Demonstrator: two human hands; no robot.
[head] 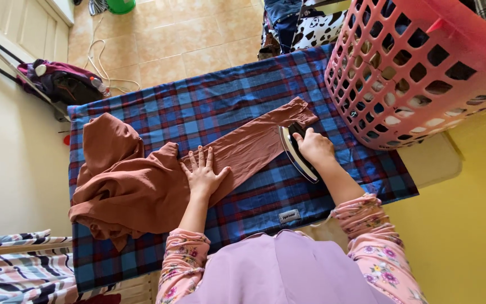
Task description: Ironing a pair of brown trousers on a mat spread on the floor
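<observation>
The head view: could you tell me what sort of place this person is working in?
Most likely a home laundry or utility corner. The right hand grips an iron on a brown garment held flat by the left hand, over a plaid-covered ironing surface, beside a pink laundry basket, on a tiled floor.

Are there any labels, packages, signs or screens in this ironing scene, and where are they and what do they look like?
Label: a small pale rectangular tag with dark print, sewn on the near edge of the blue and red plaid cloth, between the person's arms.
No packages, signs or screens show.
</observation>
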